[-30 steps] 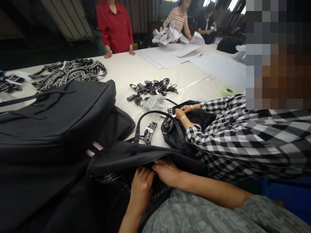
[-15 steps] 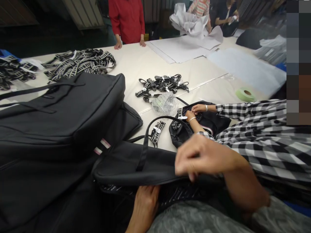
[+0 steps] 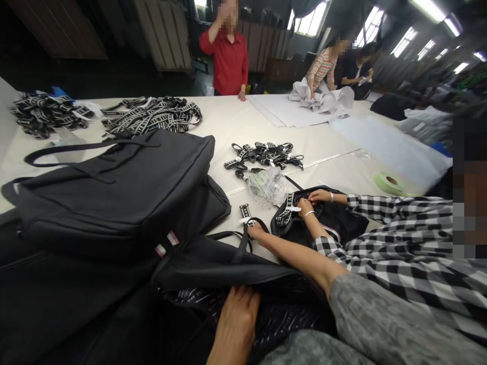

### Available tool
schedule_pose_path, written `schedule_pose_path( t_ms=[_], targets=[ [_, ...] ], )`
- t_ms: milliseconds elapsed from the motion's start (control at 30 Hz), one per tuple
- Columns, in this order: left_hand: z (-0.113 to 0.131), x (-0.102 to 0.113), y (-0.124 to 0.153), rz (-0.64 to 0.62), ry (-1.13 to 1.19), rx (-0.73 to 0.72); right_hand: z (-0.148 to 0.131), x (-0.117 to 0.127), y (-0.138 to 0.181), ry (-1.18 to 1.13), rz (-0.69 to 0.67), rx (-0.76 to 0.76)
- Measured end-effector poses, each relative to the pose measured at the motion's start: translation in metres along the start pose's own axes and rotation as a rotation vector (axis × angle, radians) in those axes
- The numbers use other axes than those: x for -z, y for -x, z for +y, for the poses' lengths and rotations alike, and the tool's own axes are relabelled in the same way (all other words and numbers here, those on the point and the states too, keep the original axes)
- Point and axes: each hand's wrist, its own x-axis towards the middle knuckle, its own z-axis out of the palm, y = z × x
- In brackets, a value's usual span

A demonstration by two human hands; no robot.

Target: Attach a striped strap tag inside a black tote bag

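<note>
A black bag (image 3: pixel 213 263) lies open in front of me, its printed lining showing. My left hand (image 3: pixel 236 322) rests on that lining with its fingertips tucked under the bag's upper edge. My right hand (image 3: pixel 257 230) is stretched forward over the bag's handle and closes on a short black-and-white strap (image 3: pixel 244 212) with a white tag, which lies on the white table (image 3: pixel 228 126).
A large black bag (image 3: pixel 114 187) sits on the left. Strap piles (image 3: pixel 266 152) (image 3: pixel 152 114) (image 3: pixel 41 114) and a clear plastic packet (image 3: pixel 268 185) lie beyond. A co-worker in a checked sleeve (image 3: pixel 399 238) handles a small black bag (image 3: pixel 335 218). A green tape roll (image 3: pixel 388 182) lies right.
My right hand left the bag's opening, rose, then reached forward to the short strap on the table. My left hand stayed on the lining. My view tilted upward.
</note>
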Motion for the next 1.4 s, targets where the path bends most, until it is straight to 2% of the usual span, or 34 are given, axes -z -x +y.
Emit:
schedule_pose_path(
  t_ms=[67, 133, 233, 333, 433, 500, 567, 667, 733, 800, 933, 1000, 1100, 1167, 1233, 1300, 1333, 1400],
  targets=[
    [0.002, 0.004, -0.003, -0.007, 0.068, 0.013, -0.003, 0.016, 0.003, -0.065, -0.048, -0.070],
    [0.003, 0.011, -0.009, -0.041, 0.168, 0.035, -0.007, 0.041, 0.015, -0.136, -0.160, -0.115],
    [0.004, 0.025, -0.021, -0.077, 0.340, 0.157, -0.010, 0.086, 0.060, -0.214, -0.329, -0.139],
    [0.004, 0.039, -0.038, -0.092, 0.526, 0.377, -0.005, 0.126, 0.128, -0.359, -0.431, 0.022],
    [0.008, 0.050, -0.053, -0.124, 0.771, 0.455, 0.008, 0.147, 0.193, -0.569, -0.416, 0.189],
    [0.013, 0.056, -0.060, -0.161, 0.953, 0.464, 0.017, 0.147, 0.221, -0.656, -0.349, 0.190],
    [0.019, 0.060, -0.063, -0.245, 1.133, 0.446, 0.026, 0.136, 0.235, -0.718, -0.312, 0.175],
    [0.031, 0.069, -0.059, -0.288, 1.373, 0.402, 0.041, 0.107, 0.238, -0.826, -0.390, 0.105],
    [0.038, 0.075, -0.050, -0.223, 1.519, 0.411, 0.052, 0.086, 0.237, -0.885, -0.485, 0.009],
    [0.044, 0.080, -0.039, -0.144, 1.560, 0.436, 0.062, 0.069, 0.236, -0.904, -0.538, -0.061],
    [0.047, 0.078, -0.015, 0.026, 1.341, 0.558, 0.073, 0.050, 0.232, -0.837, -0.604, -0.007],
    [0.048, 0.070, -0.005, 0.151, 1.319, 0.631, 0.076, 0.043, 0.225, -0.757, -0.688, 0.026],
    [0.049, 0.062, 0.002, 0.337, 1.481, 0.694, 0.079, 0.028, 0.218, -0.595, -0.766, 0.063],
    [0.051, 0.066, 0.002, 0.439, 1.657, 0.727, 0.079, 0.019, 0.218, -0.410, -0.723, 0.151],
    [0.051, 0.078, 0.000, 0.492, 1.797, 0.766, 0.073, 0.019, 0.221, -0.141, -0.652, 0.351],
    [0.051, 0.096, -0.003, 0.471, 1.828, 0.811, 0.061, 0.033, 0.224, 0.158, -0.672, 0.534],
    [0.050, 0.104, -0.005, 0.442, 1.804, 0.842, 0.052, 0.044, 0.225, 0.265, -0.697, 0.580],
    [0.047, 0.114, -0.008, 0.415, 1.707, 0.912, 0.028, 0.074, 0.219, 0.315, -0.660, 0.595]
  ],
)
